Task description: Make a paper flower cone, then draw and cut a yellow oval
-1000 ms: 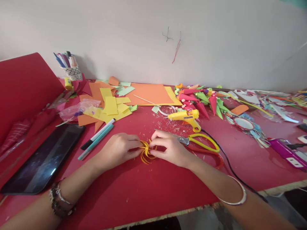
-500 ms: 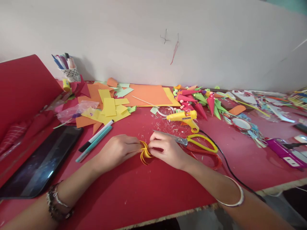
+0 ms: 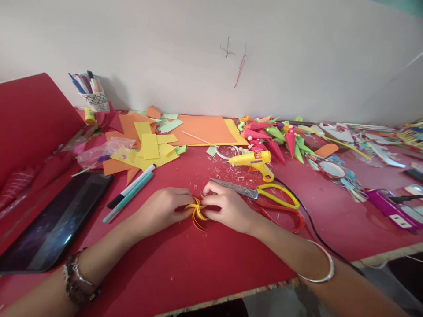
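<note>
Between my hands, just over the red tabletop, is a yellow paper flower [image 3: 197, 209] made of thin curled strips that meet in the middle. My left hand [image 3: 167, 205] pinches its strips from the left. From the right, the fingers of my right hand [image 3: 228, 208] are closed on it too; their tips are partly hidden behind the strips and knuckles. Beyond my right hand lie scissors [image 3: 250, 192] with one yellow and one red handle. Further back rests a yellow hot glue gun [image 3: 251, 162], its cord running to the right.
To the left lie a tablet [image 3: 56, 220], a black-capped marker [image 3: 132, 187] and a teal marker [image 3: 128, 197]. Coloured paper scraps [image 3: 150, 147] and paper cones [image 3: 271, 134] line the back by the wall. A purple power strip [image 3: 393, 209] sits at the right.
The paper flower's strips have spread apart and one lower strip now curves rightward. My fingers have shifted slightly around it; both hands still grip it. The view has moved a little.
</note>
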Available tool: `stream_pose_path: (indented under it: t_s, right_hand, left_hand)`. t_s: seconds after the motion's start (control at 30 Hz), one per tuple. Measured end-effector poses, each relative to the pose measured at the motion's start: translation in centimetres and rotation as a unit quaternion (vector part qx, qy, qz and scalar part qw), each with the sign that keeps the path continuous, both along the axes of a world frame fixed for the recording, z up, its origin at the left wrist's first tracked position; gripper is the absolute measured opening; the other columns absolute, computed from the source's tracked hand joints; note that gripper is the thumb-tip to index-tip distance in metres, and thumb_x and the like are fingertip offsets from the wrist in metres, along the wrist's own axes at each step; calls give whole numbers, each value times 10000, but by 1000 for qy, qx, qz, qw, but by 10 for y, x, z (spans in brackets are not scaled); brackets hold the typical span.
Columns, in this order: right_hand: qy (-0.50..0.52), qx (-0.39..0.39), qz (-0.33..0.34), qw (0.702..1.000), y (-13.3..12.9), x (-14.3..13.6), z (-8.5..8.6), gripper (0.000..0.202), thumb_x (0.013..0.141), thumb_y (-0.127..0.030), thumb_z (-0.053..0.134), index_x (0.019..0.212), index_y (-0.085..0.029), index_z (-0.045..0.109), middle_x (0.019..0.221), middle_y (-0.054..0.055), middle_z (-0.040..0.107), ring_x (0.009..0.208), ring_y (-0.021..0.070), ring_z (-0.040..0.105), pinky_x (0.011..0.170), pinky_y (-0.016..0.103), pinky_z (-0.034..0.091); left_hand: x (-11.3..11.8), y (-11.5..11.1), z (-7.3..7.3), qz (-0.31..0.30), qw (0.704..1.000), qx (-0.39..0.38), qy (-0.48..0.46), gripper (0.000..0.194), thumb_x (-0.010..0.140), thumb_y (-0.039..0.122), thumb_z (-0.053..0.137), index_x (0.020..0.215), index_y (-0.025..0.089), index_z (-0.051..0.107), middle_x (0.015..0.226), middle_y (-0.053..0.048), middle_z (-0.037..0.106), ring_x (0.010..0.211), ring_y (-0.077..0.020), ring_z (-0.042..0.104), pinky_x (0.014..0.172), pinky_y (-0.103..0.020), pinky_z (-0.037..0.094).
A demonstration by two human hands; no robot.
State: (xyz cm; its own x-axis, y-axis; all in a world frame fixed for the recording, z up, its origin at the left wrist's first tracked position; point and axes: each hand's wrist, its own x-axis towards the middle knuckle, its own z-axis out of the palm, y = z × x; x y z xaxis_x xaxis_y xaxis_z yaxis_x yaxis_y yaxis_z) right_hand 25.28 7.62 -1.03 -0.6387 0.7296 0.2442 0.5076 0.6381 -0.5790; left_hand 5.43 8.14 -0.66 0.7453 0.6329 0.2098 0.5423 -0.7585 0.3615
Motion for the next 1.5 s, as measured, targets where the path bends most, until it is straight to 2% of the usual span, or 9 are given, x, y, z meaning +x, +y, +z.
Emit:
stream_pose_path:
  t_s: [0.4,0.6,0.83,1.0,1.07,1.2,1.4,1.5]
  right_hand:
    - [-5,8,7,1000,-2,-2,-2,159,771,-129,509,622,-166,468,791,-3,450,702,93,456,651,211,366]
    - [7,32,-5,999,1,0,0,100,750,-99,506,676,-167,500,787,2,453,707,99,455,645,214,375]
    - [42,107,-56,992,1,4,1,118,770,-105,478,806,-181,560,878,39,478,756,125,497,660,242,419]
    - [45,174,-68,981,0,5,1,138,799,-116,466,830,-192,576,918,60,499,828,152,511,690,269,433]
    - [47,177,-64,981,0,5,2,136,803,-113,465,826,-184,579,915,63,499,826,150,514,696,268,434]
    - [46,169,-52,983,-1,5,3,139,805,-113,461,814,-184,580,914,60,492,823,146,510,690,266,435]
    - [63,123,-57,989,-1,4,4,132,792,-109,467,821,-187,569,900,51,486,811,140,510,696,267,438]
    - [65,103,-62,991,0,3,3,93,790,-136,484,808,-182,563,880,47,492,781,137,515,693,264,438]
  left_hand:
    - [-4,1,4,-36,999,-39,-12,208,879,230,390,757,166,547,708,-10,538,613,-103,490,545,-196,344]
    - [-2,2,5,-6,999,-41,-11,211,871,234,393,790,165,576,742,-26,561,661,-119,522,579,-209,395]
    - [-5,1,9,38,995,3,-95,150,821,240,483,952,181,522,919,-48,588,837,-145,555,734,-267,455]
    - [-7,-3,8,86,986,38,-135,585,674,417,652,1117,169,361,1039,-94,500,925,-203,513,780,-340,462]
    - [-7,-2,5,87,986,66,-130,669,678,423,650,1191,170,303,1113,-121,449,1025,-233,468,853,-376,433]
    - [-6,-2,3,82,988,83,-100,637,739,366,607,1243,180,265,1170,-131,391,1118,-242,397,918,-384,395]
    - [-5,-5,10,73,992,75,-71,509,758,122,525,1220,186,322,1143,-98,407,1102,-213,401,924,-355,389]
    - [-6,-4,9,92,981,131,-113,425,763,93,501,1157,182,369,1087,-90,436,1049,-205,437,895,-355,404]
